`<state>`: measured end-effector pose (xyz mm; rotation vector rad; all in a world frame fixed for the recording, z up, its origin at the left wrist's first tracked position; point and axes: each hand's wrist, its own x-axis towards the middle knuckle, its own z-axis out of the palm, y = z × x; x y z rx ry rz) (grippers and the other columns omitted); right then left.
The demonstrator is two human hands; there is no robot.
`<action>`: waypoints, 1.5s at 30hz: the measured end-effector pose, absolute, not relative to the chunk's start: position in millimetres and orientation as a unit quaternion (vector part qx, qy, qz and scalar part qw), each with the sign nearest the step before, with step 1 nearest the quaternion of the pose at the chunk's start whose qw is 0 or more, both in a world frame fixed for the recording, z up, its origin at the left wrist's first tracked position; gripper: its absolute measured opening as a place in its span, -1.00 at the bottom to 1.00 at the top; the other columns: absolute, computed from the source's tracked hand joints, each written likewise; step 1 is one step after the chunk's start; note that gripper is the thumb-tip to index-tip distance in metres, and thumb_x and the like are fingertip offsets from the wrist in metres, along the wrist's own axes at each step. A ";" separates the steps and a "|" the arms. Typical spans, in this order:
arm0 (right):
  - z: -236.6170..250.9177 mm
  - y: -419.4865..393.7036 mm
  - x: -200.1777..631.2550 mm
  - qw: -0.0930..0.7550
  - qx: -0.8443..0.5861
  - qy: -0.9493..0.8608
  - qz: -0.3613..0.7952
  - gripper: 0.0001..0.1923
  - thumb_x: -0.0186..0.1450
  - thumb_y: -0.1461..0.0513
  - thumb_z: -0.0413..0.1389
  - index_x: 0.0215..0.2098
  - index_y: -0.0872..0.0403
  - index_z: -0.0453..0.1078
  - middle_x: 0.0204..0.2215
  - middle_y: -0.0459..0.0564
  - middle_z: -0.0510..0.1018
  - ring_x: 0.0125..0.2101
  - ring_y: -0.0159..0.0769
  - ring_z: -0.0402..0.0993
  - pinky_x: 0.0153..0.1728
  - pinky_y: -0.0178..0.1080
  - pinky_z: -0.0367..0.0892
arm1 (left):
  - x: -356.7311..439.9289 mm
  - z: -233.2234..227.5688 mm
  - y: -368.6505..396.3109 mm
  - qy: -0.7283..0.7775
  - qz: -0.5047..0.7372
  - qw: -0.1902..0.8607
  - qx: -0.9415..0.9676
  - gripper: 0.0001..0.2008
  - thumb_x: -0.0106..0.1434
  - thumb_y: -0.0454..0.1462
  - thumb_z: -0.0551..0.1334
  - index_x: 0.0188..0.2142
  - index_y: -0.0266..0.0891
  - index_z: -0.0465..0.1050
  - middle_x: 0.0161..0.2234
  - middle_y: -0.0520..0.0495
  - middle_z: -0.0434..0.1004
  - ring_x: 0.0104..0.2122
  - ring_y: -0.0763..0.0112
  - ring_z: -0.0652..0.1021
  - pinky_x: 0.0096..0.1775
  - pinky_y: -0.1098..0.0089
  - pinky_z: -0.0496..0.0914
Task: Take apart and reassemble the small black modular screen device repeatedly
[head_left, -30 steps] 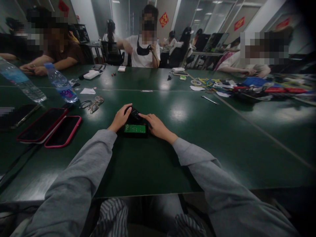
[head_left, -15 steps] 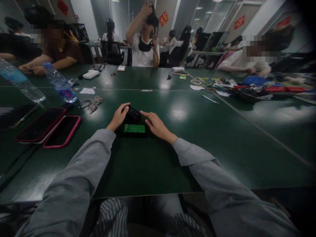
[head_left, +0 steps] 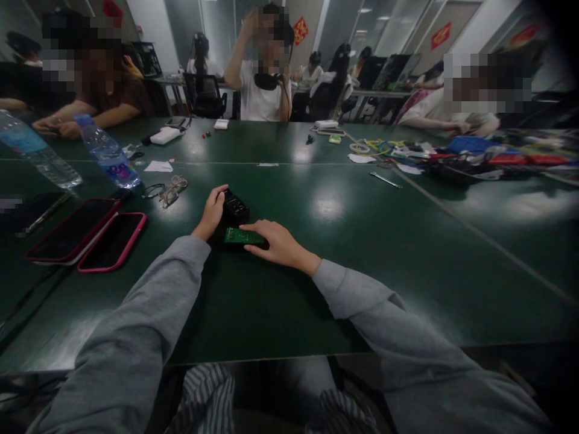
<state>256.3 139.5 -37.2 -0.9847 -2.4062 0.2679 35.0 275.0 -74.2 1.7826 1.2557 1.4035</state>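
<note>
A small black box-shaped part stands on the dark green table, and my left hand grips its left side. Just in front of it lies a black case with a green circuit board in it. My right hand rests flat over the board's right end, fingers spread across it. Both arms wear grey sleeves.
Two phones in pink cases, a pair of glasses and two water bottles lie to my left. Cables and tools pile up at the far right. Other people sit along the far side.
My left hand has drawn the black part slightly left and away from the case. My right hand has moved left, from the black part onto the green board.
</note>
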 end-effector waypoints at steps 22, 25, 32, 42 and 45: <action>-75.8 191.4 294.9 0.408 -0.520 -0.750 0.027 -0.40 0.36 0.25 0.01 0.34 0.07 0.03 0.09 0.22 0.23 0.15 0.05 0.28 0.23 0.23 0.27 | 39.5 -66.9 263.0 0.410 0.433 0.277 0.753 -0.58 0.44 -0.01 0.05 0.13 -0.08 0.46 0.13 -0.10 0.52 0.13 0.22 0.50 0.23 0.11 0.31; -72.6 187.4 293.9 0.397 -0.522 -0.754 0.045 -0.38 0.36 0.21 0.06 0.34 0.09 0.03 0.11 0.24 0.21 0.16 0.06 0.29 0.25 0.19 0.27 | 38.3 -70.0 265.2 0.426 0.465 0.241 0.738 -0.58 0.41 -0.01 0.12 0.13 -0.11 0.45 0.10 -0.16 0.52 0.06 0.22 0.53 0.17 0.12 0.37; -67.6 177.4 288.0 0.341 -0.483 -0.803 0.078 -0.41 0.40 0.19 0.05 0.36 0.05 0.03 0.16 0.21 0.23 0.16 0.01 0.33 0.20 0.13 0.34 | 33.6 -72.4 268.9 0.477 0.497 0.193 0.699 -0.67 0.39 -0.06 0.16 -0.01 -0.14 0.53 -0.01 -0.15 0.56 -0.06 0.23 0.57 0.08 0.10 0.44; -64.3 175.9 287.0 0.311 -0.482 -0.816 0.068 -0.37 0.39 0.24 0.07 0.38 0.11 0.03 0.15 0.22 0.29 0.14 -0.02 0.35 0.19 0.08 0.36 | 39.8 -74.2 268.7 0.425 0.451 0.274 0.735 -0.50 0.33 -0.02 0.23 0.19 -0.13 0.38 0.18 -0.21 0.47 0.11 0.16 0.51 0.17 0.03 0.37; -63.7 174.6 285.9 0.306 -0.485 -0.816 0.069 -0.37 0.40 0.25 0.06 0.39 0.07 0.00 0.14 0.20 0.29 0.16 -0.02 0.34 0.21 0.11 0.33 | 38.4 -73.8 268.8 0.425 0.447 0.289 0.732 -0.51 0.33 -0.03 0.21 0.20 -0.13 0.36 0.20 -0.19 0.44 0.13 0.16 0.49 0.20 0.04 0.34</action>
